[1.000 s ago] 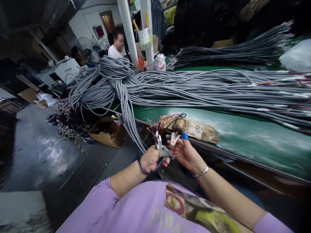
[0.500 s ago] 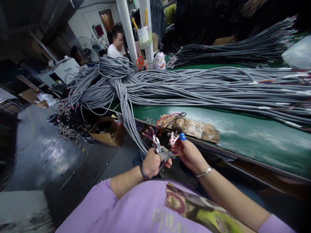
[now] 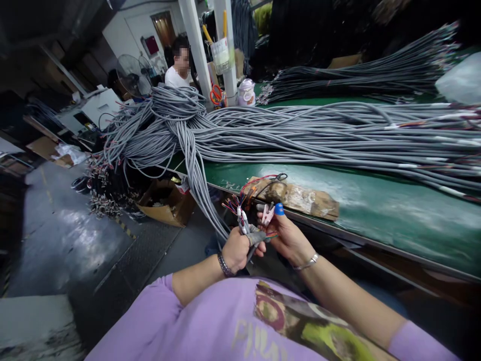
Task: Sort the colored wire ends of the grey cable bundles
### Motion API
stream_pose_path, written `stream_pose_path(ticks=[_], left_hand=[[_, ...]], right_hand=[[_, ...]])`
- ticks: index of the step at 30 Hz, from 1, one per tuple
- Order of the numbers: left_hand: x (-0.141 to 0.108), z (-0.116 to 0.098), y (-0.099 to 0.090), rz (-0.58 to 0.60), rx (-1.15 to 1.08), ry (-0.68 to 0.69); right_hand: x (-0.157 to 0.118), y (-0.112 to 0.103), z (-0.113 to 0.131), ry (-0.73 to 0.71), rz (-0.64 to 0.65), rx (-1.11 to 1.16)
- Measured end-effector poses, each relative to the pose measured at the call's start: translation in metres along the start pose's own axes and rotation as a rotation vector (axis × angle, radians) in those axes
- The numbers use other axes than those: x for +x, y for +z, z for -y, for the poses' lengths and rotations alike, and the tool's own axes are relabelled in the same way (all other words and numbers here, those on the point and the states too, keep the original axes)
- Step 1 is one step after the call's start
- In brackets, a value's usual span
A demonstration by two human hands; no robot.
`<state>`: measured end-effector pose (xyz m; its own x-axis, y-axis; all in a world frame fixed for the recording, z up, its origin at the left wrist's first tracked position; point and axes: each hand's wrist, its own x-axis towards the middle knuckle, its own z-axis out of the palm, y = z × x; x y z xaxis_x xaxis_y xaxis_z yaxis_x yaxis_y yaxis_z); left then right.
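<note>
My left hand [image 3: 236, 251] is closed round the ends of several grey cables [image 3: 200, 183], with a dark grey covering on one finger. Their white-banded ends [image 3: 242, 220] stick up from the fist, with thin coloured wires [image 3: 233, 203] fanned out on top. More coloured wire ends [image 3: 272, 235] point right, towards my right hand [image 3: 288, 239]. That hand, with a blue wrap on its thumb, pinches a small pink clip [image 3: 267, 215] just above those wires. What its lower fingers touch is partly hidden.
A worn wooden block [image 3: 306, 199] with red and black leads lies at the front edge of the green table [image 3: 376, 200]. Long grey cables [image 3: 300, 130] cover the table behind. A cardboard box [image 3: 165, 203] stands below left. A person [image 3: 178, 67] sits at the back.
My right hand has moved slightly left, closer to my left hand, and the pink clip has turned with it. My left hand keeps its hold on the cables.
</note>
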<state>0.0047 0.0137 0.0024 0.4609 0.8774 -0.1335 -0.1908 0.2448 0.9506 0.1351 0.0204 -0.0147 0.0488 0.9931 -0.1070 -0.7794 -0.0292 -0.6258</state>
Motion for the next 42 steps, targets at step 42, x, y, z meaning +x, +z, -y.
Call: stream_pose_path(ticks=[42], left_hand=[[-0.014, 0.005, -0.004, -0.053, -0.055, 0.057]], right_hand=[[-0.008, 0.001, 0.008, 0.018, 0.084, -0.022]])
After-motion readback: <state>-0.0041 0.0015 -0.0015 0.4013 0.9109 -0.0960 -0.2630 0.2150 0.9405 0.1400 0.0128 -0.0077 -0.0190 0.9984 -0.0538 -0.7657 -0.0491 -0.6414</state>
